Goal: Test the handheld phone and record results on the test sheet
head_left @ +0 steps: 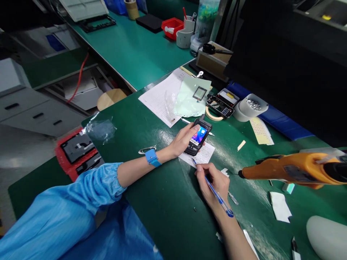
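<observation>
My left hand [183, 140] is wrapped round a rugged black handheld phone [199, 135], its thumb lying over the lit screen. A blue strap [153, 157] circles that wrist. Between the fingers of my right hand [214, 182] is a blue ballpoint pen [221, 202], its tip pointing at a small written slip of paper [206, 153]. The slip lies on the green mat, partly under the phone. Behind the phone, a white pen [187, 121] rests on the table, partly hidden by it.
An orange electric screwdriver [290, 168] juts in from the right. Farther back are an opened device [221, 104], a white cup of small metal parts [251, 106], a pale green sheet [188, 95] and printed papers [159, 95]. A red tray [63, 160] holds black parts at left.
</observation>
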